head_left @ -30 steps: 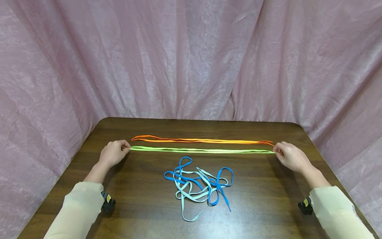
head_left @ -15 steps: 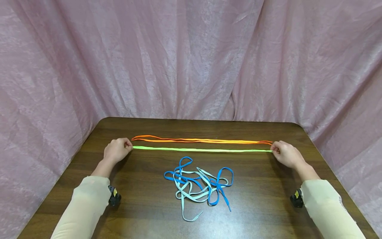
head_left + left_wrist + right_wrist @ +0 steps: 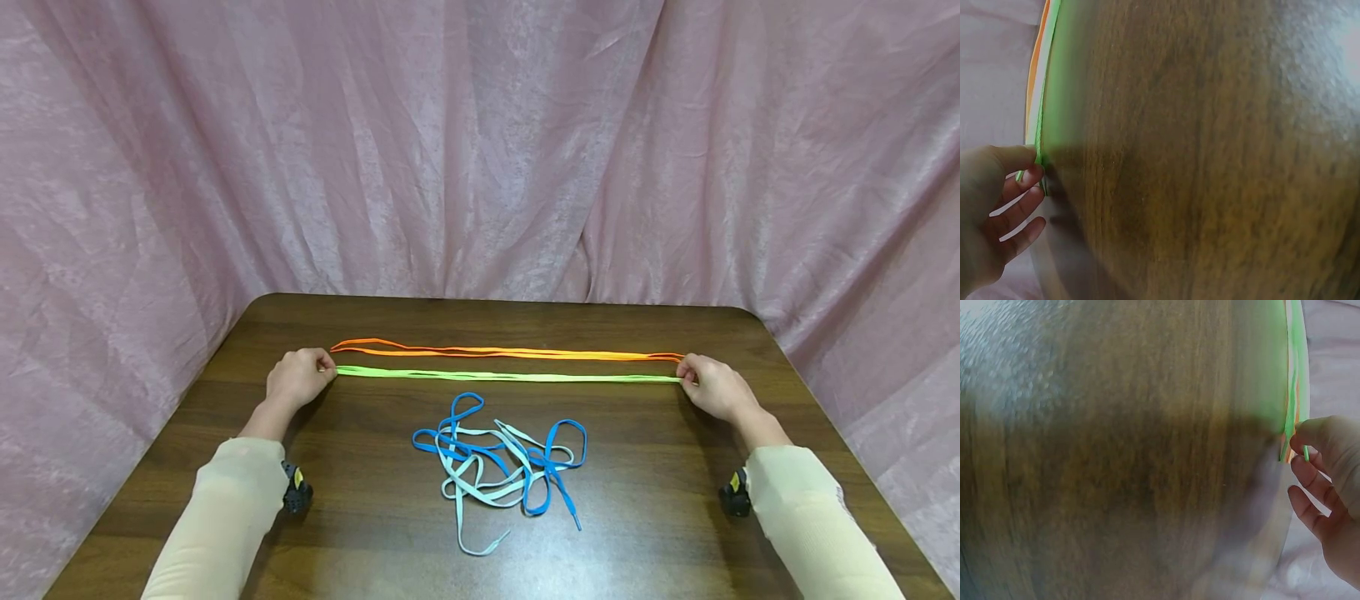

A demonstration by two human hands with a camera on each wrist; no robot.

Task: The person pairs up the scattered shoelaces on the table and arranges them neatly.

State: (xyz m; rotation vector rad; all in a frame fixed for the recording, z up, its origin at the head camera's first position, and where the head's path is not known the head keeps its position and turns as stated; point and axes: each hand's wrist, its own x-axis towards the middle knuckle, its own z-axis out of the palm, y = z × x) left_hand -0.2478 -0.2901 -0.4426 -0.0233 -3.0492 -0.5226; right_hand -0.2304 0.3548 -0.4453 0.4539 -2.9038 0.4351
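Note:
A bright green shoelace [image 3: 510, 377], doubled into close parallel strands, stretches across the table between both hands. My left hand [image 3: 297, 379] pinches its left end between thumb and forefinger; in the left wrist view the other fingers of that hand [image 3: 997, 206] are loosely bent. At the opposite end my right hand [image 3: 716, 389] pinches the lace, and a short green tip pokes out past the thumb in the right wrist view. Just behind it, an orange shoelace [image 3: 525, 354] lies doubled and nearly parallel, its right end close by the right hand's fingers.
Nearer the front, a blue shoelace [image 3: 551, 471] and a pale mint shoelace [image 3: 480, 502] lie tangled together in the middle of the brown wooden table [image 3: 375, 533]. A pink curtain [image 3: 480, 150] hangs behind the table's far edge.
Both hands have moved inward, the right one more to the left, with the green lace between them. Its strands now lie closer together. The orange, blue and mint laces have stayed put.

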